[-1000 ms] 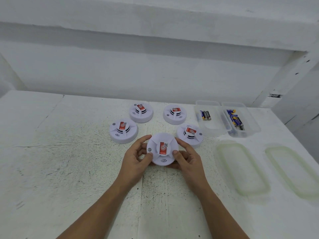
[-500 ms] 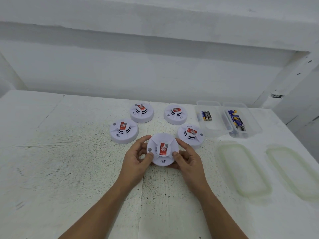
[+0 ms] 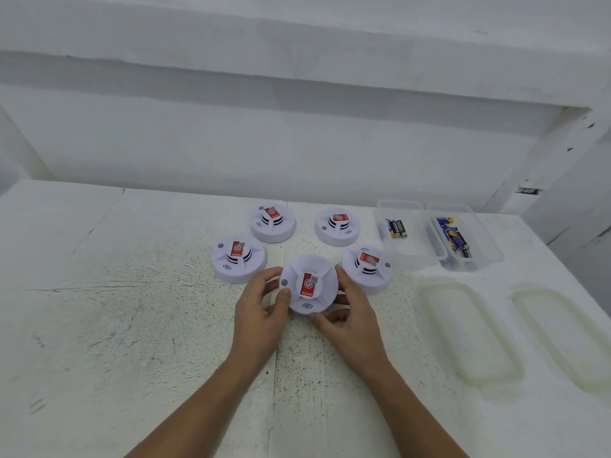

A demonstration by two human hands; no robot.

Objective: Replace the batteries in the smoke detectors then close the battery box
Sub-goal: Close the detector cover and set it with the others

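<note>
White plastic smoke detector [image 3: 309,285] is held near-left of the battery box [image 3: 410,254], rim gripped by curled fingers of left hand [image 3: 261,314] & right hand [image 3: 352,320], prob. for twisting it open.

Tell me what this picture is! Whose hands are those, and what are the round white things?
There is no machine here. A person wears a camera on their head, so you look down at their own two hands. The left hand and the right hand grip one round smoke detector by its rim, at the white table. Four more detectors lie behind it. To the right stand two clear boxes with batteries inside. Their two lids lie beside them, nearer the person.
</note>
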